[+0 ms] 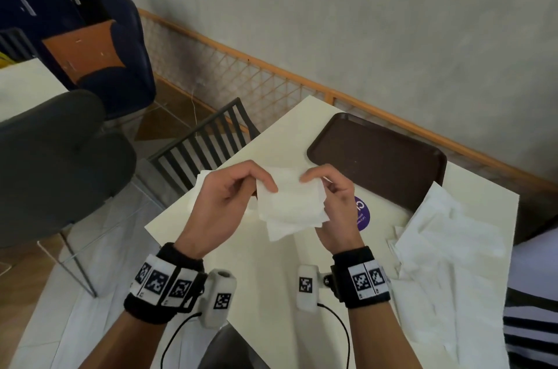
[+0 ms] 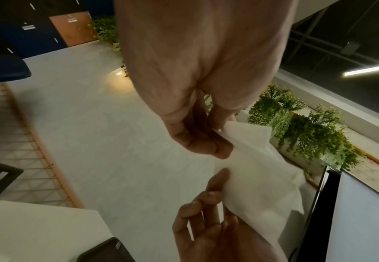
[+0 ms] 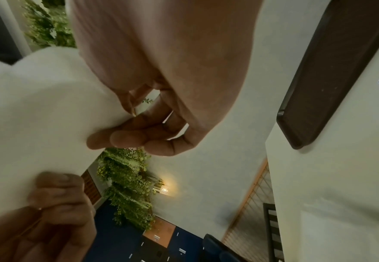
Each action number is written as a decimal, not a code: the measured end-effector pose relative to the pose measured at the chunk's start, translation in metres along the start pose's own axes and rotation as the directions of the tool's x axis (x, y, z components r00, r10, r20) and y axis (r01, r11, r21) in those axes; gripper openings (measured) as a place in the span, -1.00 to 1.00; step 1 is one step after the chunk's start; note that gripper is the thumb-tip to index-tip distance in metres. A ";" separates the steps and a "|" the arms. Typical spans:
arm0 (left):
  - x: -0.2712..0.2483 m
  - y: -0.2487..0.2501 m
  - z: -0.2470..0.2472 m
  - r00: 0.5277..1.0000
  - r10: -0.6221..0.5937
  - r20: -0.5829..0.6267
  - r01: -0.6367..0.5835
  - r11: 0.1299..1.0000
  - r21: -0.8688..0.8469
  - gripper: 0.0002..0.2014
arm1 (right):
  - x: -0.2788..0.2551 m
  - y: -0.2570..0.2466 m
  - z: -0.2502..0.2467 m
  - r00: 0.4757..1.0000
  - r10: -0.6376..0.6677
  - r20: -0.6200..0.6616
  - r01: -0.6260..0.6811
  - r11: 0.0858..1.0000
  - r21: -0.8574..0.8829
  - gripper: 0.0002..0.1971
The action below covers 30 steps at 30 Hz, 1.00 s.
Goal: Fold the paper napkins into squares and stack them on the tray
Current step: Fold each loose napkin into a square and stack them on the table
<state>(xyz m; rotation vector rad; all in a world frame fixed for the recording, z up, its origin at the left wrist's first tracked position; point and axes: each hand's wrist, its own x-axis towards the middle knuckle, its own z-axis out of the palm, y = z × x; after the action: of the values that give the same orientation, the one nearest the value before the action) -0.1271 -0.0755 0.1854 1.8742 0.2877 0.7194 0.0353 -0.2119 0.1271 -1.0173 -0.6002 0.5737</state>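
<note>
A white paper napkin (image 1: 291,199), partly folded and layered, hangs in the air above the cream table (image 1: 290,133). My left hand (image 1: 229,196) pinches its upper left corner between thumb and fingers, and my right hand (image 1: 329,196) pinches its right edge. In the left wrist view the napkin (image 2: 262,177) runs from my left hand (image 2: 206,138) down to my right hand's fingers (image 2: 206,203). The right wrist view shows the napkin (image 3: 38,115) held by my right hand (image 3: 139,134). The dark brown tray (image 1: 377,157) lies just beyond the hands with nothing on it.
Loose unfolded napkins (image 1: 447,248) lie spread at the table's right side, and another napkin (image 1: 205,184) lies under my left hand. A purple round sticker (image 1: 362,213) is on the table. A slatted dark chair (image 1: 208,139) and a grey chair (image 1: 60,157) stand left.
</note>
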 end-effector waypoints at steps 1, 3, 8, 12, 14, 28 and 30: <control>0.002 -0.001 -0.002 1.000 0.011 -0.006 -0.011 1.000 0.008 -0.57 | 0.003 0.002 0.003 1.000 0.014 -0.002 -0.014 1.000 0.017 -0.68; 0.006 -0.004 -0.006 1.000 0.022 -0.003 -0.022 0.999 0.026 -0.60 | 0.008 0.006 0.008 0.999 0.038 0.001 -0.038 0.998 0.052 -0.70; 0.018 -0.013 -0.023 0.998 0.019 0.052 -0.019 1.000 0.000 -0.62 | 0.021 0.014 0.020 0.996 0.094 0.007 -0.094 0.992 0.089 -0.65; 0.031 -0.023 -0.039 0.994 0.036 0.099 -0.035 0.999 -0.010 -0.63 | 0.030 0.018 0.034 0.988 0.157 -0.007 -0.155 0.982 0.109 -0.71; 0.038 -0.029 -0.046 0.992 0.029 0.122 -0.027 1.000 -0.016 -0.65 | 0.036 0.025 0.038 0.984 0.174 -0.035 -0.170 0.981 0.088 -0.72; 0.095 -0.082 -0.099 0.981 -0.127 0.146 0.089 0.966 0.244 -0.89 | 0.081 0.057 0.071 0.993 0.111 -0.049 -0.118 0.977 -0.176 -0.82; 0.099 -0.090 -0.104 0.976 -0.103 0.190 0.041 0.951 0.305 -0.88 | 0.083 0.052 0.073 0.987 0.160 -0.030 -0.162 0.980 -0.118 -0.85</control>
<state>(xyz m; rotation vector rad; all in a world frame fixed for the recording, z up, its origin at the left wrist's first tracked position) -0.1000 0.0908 0.1656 2.1952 0.3470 0.4460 0.0346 -0.0902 0.1246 -1.1918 -0.5423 0.6747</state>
